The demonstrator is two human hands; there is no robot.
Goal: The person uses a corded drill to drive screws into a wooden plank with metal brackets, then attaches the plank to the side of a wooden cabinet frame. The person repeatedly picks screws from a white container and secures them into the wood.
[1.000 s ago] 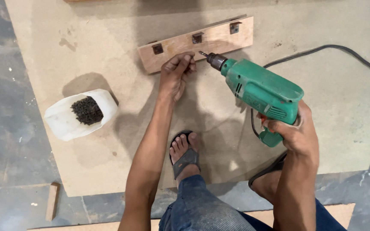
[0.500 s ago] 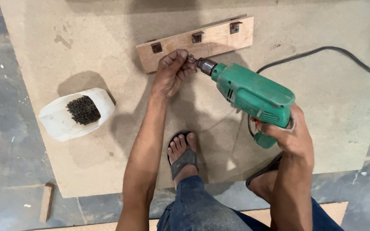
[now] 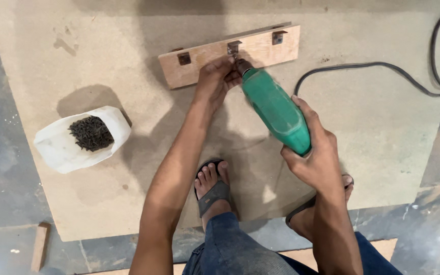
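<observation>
While the right hand (image 3: 318,159) grips the green drill (image 3: 276,111), its bit meets the middle bracket on the wooden strip (image 3: 230,55), where the left hand (image 3: 215,79) pinches at the tip. Left of both hands sits a white jug of dark screws (image 3: 80,138).

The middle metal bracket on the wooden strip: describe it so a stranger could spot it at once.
On the large tan board lies a short wooden strip bearing three small dark brackets. The middle bracket is the one that the green drill tip and the left hand meet.
</observation>
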